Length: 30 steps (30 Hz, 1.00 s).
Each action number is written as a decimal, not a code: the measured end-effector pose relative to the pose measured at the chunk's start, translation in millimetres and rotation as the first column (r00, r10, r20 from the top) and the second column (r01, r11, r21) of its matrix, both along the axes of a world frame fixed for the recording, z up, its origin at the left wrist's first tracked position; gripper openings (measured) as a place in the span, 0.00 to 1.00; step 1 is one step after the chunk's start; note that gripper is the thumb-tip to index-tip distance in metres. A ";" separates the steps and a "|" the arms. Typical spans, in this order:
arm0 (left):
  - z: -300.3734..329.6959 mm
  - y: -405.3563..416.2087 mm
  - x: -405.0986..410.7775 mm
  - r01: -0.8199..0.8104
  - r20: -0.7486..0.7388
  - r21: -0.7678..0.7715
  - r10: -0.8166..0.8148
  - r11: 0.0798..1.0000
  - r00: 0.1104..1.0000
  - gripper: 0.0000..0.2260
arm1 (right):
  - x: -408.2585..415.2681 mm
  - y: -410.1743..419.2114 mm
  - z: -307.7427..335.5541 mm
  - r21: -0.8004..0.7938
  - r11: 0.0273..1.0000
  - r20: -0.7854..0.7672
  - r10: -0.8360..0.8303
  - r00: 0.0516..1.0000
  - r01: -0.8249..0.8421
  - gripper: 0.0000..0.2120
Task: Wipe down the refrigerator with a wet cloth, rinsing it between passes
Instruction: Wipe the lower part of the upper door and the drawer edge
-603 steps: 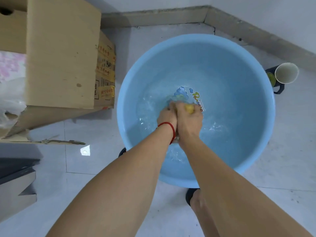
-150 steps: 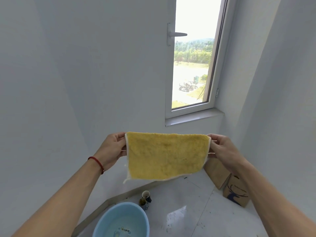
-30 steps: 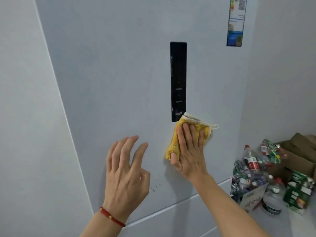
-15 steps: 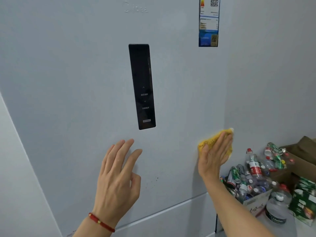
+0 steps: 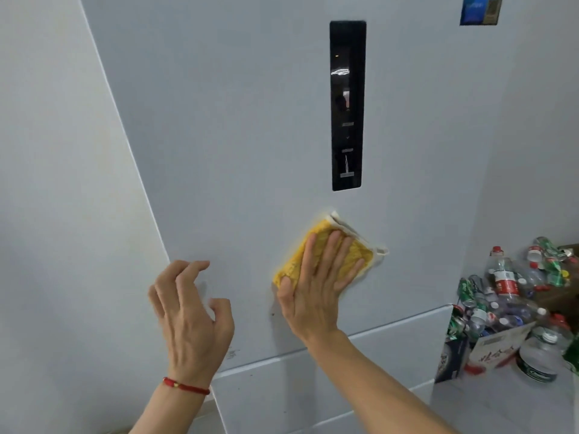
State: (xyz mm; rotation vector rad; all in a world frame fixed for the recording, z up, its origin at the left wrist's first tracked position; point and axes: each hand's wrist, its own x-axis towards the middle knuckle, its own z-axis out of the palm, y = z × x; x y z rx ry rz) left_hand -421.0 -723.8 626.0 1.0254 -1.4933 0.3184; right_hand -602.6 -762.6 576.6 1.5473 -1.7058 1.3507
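The pale grey refrigerator (image 5: 238, 126) fills the view, with a tall black control panel (image 5: 347, 104) set in its upper door. My right hand (image 5: 316, 283) presses the folded yellow cloth (image 5: 326, 245) flat against the door, just below the panel, fingers straight. The cloth's white hem sticks out at its upper right. My left hand (image 5: 191, 311), with a red cord at the wrist, hovers near the door's left edge with fingers loosely curled and holds nothing.
A cardboard box of empty plastic bottles and cans (image 5: 507, 302) stands on the floor at the right, beside the fridge. A blue label (image 5: 481, 9) sits at the door's top right. A door seam (image 5: 376, 327) runs below my hands. White wall at left.
My right hand has slid the cloth leftward from the door's right edge back to under the panel. My left hand's fingers have curled and moved toward the left edge.
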 end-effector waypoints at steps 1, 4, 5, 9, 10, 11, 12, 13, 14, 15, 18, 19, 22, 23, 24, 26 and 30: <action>-5.3 -0.7 14.6 0.015 -0.067 0.042 -0.013 0.999 0.998 0.25 | 24.6 -0.7 -2.2 0.006 1.000 -0.058 0.011 0.998 -0.011 0.40; -19.6 -5.7 43.3 0.136 -0.274 0.172 -0.085 0.976 0.958 0.27 | 79.6 -3.5 -6.8 0.011 0.999 -0.216 0.039 0.976 -0.038 0.42; -22.9 -7.4 53.1 0.189 -0.332 0.213 -0.111 0.959 0.937 0.27 | 97.2 -4.8 -8.4 0.006 0.999 -0.275 0.050 0.960 -0.051 0.42; -29.2 -12.1 68.9 0.327 -0.458 0.266 -0.180 0.907 0.870 0.20 | 132.1 -4.1 -17.3 0.009 0.992 -0.527 0.110 0.843 -0.123 0.39; -30.5 -13.0 68.8 0.331 -0.466 0.265 -0.181 0.905 0.866 0.19 | 131.6 -3.3 -18.9 0.013 0.987 -0.586 0.135 0.799 -0.157 0.38; -31.5 -12.7 65.3 0.337 -0.473 0.266 -0.182 0.903 0.862 0.18 | 124.5 -1.8 -19.8 0.023 0.982 -0.646 0.156 0.748 -0.185 0.36; -33.5 -13.0 61.8 0.335 -0.470 0.270 -0.180 0.903 0.864 0.18 | 114.6 -0.9 -20.3 0.037 0.978 -0.697 0.171 0.697 -0.204 0.34; -36.6 -12.5 55.2 0.332 -0.463 0.282 -0.176 0.900 0.869 0.19 | 98.3 0.6 -22.7 0.044 0.978 -0.728 0.170 0.664 -0.203 0.33; -40.9 -12.4 49.3 0.327 -0.461 0.300 -0.164 0.896 0.872 0.21 | 79.6 1.7 -26.1 0.040 0.981 -0.735 0.157 0.660 -0.189 0.33; -45.2 -11.6 43.8 0.322 -0.462 0.317 -0.151 0.892 0.874 0.23 | 59.2 2.7 -31.3 0.023 0.986 -0.714 0.130 0.688 -0.162 0.34; -57.1 -6.4 23.3 0.316 -0.436 0.355 -0.143 0.880 0.888 0.31 | -14.2 7.9 -49.7 -0.011 1.000 -0.579 0.005 0.815 -0.013 0.39; -59.2 -3.7 14.7 0.322 -0.437 0.363 -0.145 0.875 0.888 0.33 | -39.6 9.6 -54.0 0.002 1.000 -0.539 -0.020 0.842 0.025 0.40; -57.9 3.2 -6.2 0.355 -0.504 0.363 -0.139 0.862 0.853 0.37 | -100.4 14.4 -56.2 0.074 0.991 -0.358 -0.081 0.930 0.114 0.41; -56.9 3.5 -9.5 0.361 -0.528 0.353 -0.134 0.863 0.838 0.37 | -114.6 15.6 -55.0 0.102 0.985 -0.277 -0.109 0.955 0.142 0.41; -56.4 3.6 -11.4 0.358 -0.543 0.344 -0.126 0.868 0.830 0.37 | -126.9 17.6 -54.3 0.129 0.979 -0.196 -0.129 0.972 0.156 0.40; -57.5 1.4 -10.8 0.338 -0.550 0.332 -0.110 0.881 0.828 0.36 | -150.0 21.3 -51.9 0.175 0.976 -0.036 -0.121 0.992 0.126 0.40; -63.2 -2.0 -0.9 0.347 -0.549 0.337 -0.117 0.875 0.828 0.34 | -192.6 22.3 -50.3 0.168 0.985 0.407 -0.094 0.908 0.027 0.44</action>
